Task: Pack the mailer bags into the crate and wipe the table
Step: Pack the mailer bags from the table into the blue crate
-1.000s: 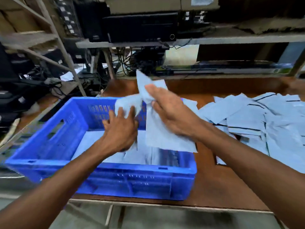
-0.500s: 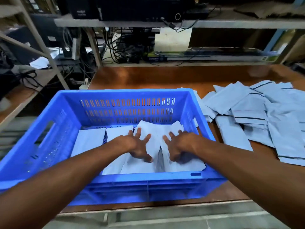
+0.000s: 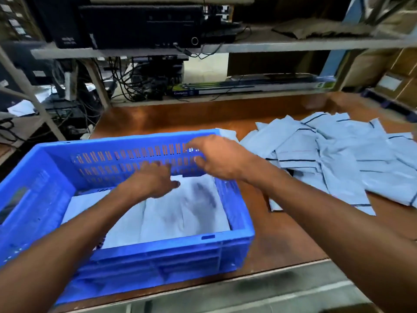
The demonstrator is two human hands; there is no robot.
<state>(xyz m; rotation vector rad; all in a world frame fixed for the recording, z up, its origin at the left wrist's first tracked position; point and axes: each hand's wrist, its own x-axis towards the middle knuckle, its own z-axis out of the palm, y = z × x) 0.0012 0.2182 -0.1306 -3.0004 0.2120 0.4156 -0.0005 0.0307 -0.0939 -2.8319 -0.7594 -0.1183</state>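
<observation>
A blue plastic crate stands on the brown table at the left. Pale grey mailer bags lie flat on its floor. A loose heap of more mailer bags with dark stripes covers the table to the right. My left hand hovers inside the crate just above the packed bags, fingers loosely bent, holding nothing. My right hand is raised over the crate's far right corner, fingers relaxed and empty. Both hands are blurred by motion.
A metal shelf rack with black electronics, cables and a long flat box stands behind the table. Cardboard boxes sit at the far right. The table's front edge runs just below the crate.
Both hands pressed the bags down onto the crate floor, then lifted off. My right hand has risen toward the crate's right rim; my left hand hovers above the bags.
</observation>
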